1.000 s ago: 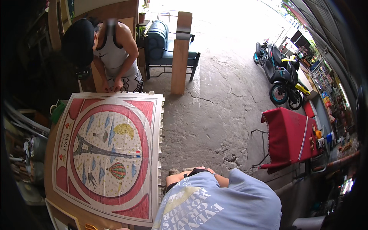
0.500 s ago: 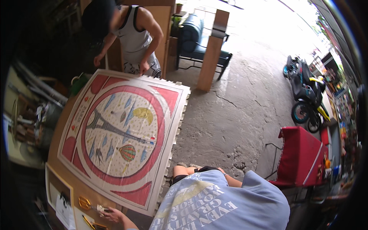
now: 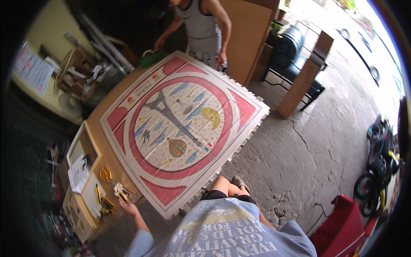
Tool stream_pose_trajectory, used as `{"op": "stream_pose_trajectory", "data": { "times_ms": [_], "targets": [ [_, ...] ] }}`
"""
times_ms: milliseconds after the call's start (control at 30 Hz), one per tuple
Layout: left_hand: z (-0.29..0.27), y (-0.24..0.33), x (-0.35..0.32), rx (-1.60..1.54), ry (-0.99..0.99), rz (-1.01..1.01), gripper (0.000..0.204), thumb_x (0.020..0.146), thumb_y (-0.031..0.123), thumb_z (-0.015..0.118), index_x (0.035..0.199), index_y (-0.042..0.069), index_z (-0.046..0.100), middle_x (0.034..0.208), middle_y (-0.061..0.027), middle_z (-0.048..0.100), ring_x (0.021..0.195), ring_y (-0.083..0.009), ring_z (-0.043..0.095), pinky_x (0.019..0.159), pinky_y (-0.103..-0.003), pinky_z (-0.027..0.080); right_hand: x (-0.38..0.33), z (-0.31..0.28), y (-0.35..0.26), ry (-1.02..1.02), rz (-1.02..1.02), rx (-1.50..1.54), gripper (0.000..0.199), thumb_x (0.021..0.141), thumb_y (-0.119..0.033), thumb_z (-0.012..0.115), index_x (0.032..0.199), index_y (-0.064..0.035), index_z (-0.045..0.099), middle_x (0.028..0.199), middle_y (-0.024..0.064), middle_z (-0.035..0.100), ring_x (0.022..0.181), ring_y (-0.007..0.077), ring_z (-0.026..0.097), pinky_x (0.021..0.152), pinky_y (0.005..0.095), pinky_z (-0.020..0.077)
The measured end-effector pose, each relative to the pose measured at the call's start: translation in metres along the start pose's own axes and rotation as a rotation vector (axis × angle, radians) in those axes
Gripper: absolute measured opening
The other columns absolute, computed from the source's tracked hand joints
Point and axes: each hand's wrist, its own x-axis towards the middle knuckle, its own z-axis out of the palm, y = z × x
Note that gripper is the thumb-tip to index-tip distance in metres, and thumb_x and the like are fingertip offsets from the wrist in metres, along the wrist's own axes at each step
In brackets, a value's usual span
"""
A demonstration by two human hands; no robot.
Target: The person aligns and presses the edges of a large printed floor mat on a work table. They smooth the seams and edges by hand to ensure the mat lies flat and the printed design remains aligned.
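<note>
My left hand (image 3: 129,208) reaches over the near left end of the table. Its fingers are closed at a small whitish and gold metal object (image 3: 121,190), whose kind I cannot make out. Orange-handled scissors (image 3: 106,174) lie just beyond it. A yellow and black cutter (image 3: 98,193) rests to the left of the hand. Spread across the table is a large cloth panel (image 3: 141,169), printed with a tower, a balloon and a moon inside a red ring. My right forearm (image 3: 266,220) shows beside my blue shirt; its hand is mostly hidden near my knees.
A person in a grey tank top (image 3: 203,28) stands at the table's far side. A framed board (image 3: 97,150) with papers lies at left. Beyond stand a dark bench (image 3: 295,55), a leaning wooden plank (image 3: 299,85), a motorcycle (image 3: 374,158) and a red fabric-covered frame (image 3: 338,222).
The view has swung left, so the table and panel appear farther right. My left hand has closed around the small metal object. The person opposite stands more upright.
</note>
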Motion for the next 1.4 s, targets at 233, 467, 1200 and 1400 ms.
{"op": "stream_pose_trajectory", "data": {
  "times_ms": [233, 467, 1200, 1400],
  "targets": [
    [-0.017, -0.012, -0.176, 0.384, -0.438, -0.107, 0.017, 0.086, 0.001, 0.063, 0.102, 0.005, 0.066, 0.109, -0.019, 0.07, 0.098, -0.0343, 0.067, 0.084, -0.043, 0.052, 0.053, -0.029, 0.056, 0.017, -0.058, -0.11, 0.049, 0.102, -0.045, 0.061, 0.118, -0.0011, 0.074, 0.103, 0.0101, 0.077, 0.094, 0.0222, 0.072, 0.086, 0.0377, 0.0563],
    [0.028, 0.037, -0.312, 0.572, -1.46, -0.319, 0.021, 0.085, 0.01, 0.066, 0.106, 0.006, 0.07, 0.108, -0.0187, 0.071, 0.096, -0.0326, 0.068, 0.084, -0.042, 0.054, 0.1, -0.066, 0.029, -0.032, -0.117, -0.229, 0.046, 0.103, -0.043, 0.059, 0.116, -0.0014, 0.074, 0.101, 0.0104, 0.076, 0.091, 0.0219, 0.071, 0.082, 0.0367, 0.0558],
    [0.283, 0.243, -0.389, 0.759, -2.334, 0.382, 0.033, 0.086, 0.024, 0.071, 0.114, 0.008, 0.074, 0.104, -0.0175, 0.076, 0.094, -0.0302, 0.072, 0.082, -0.042, 0.056, 0.131, -0.181, -0.348, 0.07, -0.096, -0.415, 0.044, 0.106, -0.037, 0.053, 0.118, 0.0017, 0.07, 0.097, 0.0156, 0.079, 0.084, 0.0205, 0.076, 0.073, 0.0325, 0.0552],
    [0.314, 0.282, -0.398, 0.729, -2.406, 0.596, 0.037, 0.086, 0.028, 0.072, 0.116, 0.008, 0.075, 0.103, -0.0172, 0.077, 0.094, -0.0296, 0.073, 0.082, -0.042, 0.056, 0.13, -0.255, -0.301, 0.121, 0.033, -0.525, 0.045, 0.102, -0.039, 0.059, 0.116, 0.003, 0.072, 0.096, 0.0156, 0.079, 0.084, 0.0244, 0.075, 0.076, 0.0359, 0.0568]
  ]
}}
